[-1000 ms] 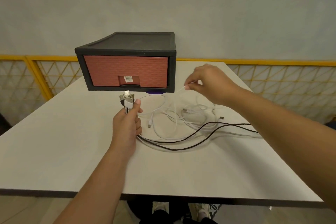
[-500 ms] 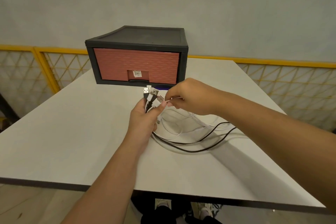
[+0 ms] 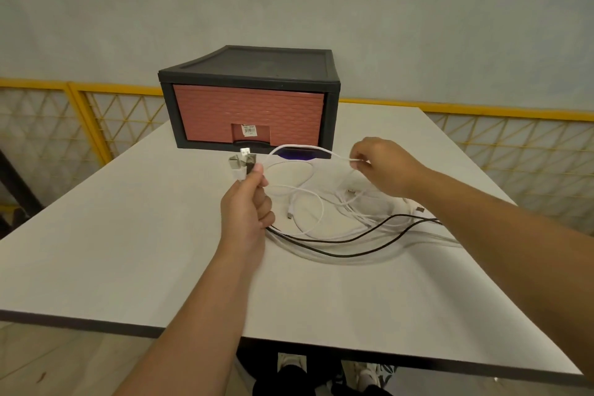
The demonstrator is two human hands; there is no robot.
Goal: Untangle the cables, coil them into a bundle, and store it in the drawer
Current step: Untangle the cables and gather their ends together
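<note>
My left hand (image 3: 247, 206) grips a bunch of USB plugs (image 3: 241, 163) upright above the white table (image 3: 128, 235), white and black cables trailing from it. To the right, my right hand (image 3: 382, 167) pinches one white cable (image 3: 305, 148) that arcs from the left hand's bunch. Loose white cables (image 3: 308, 199) and two black cables (image 3: 353, 243) lie tangled on the table between and below the hands. The drawer unit (image 3: 250, 100), black frame with a shut reddish-brown front, stands at the table's far side.
A dark purple flat object (image 3: 297, 153) lies on the table just in front of the drawer unit, partly behind the arcing cable. Yellow lattice railing (image 3: 80, 119) runs behind the table on both sides. Shoes (image 3: 289, 363) show under the near edge.
My right hand moved from next to the left hand out to the right, drawing a white cable into an arc. The left hand keeps its grip on the plugs.
</note>
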